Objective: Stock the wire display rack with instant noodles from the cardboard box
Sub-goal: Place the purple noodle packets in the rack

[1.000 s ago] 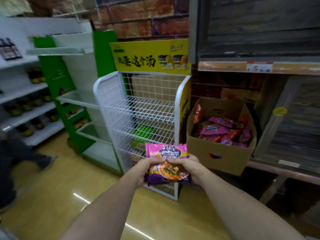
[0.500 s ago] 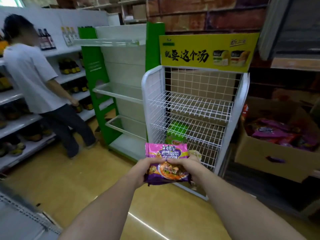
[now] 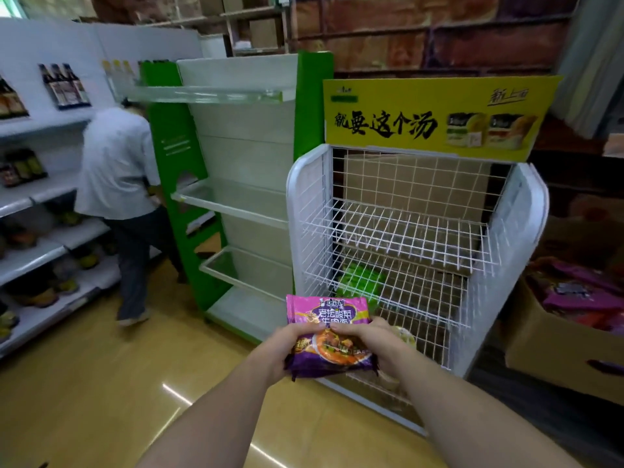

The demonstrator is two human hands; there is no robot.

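Still both hands (image 3: 332, 346) clamp the noodle packet (image 3: 328, 336), wire rack (image 3: 415, 251) seemingly nearer.

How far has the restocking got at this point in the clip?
Early stage. Done: a green noodle packet lies on a lower tier of the white wire display rack. In hand: the left hand and right hand grip one purple instant noodle packet in front of the rack. Left: the upper tier is bare, and the brown cardboard box holds many packets.
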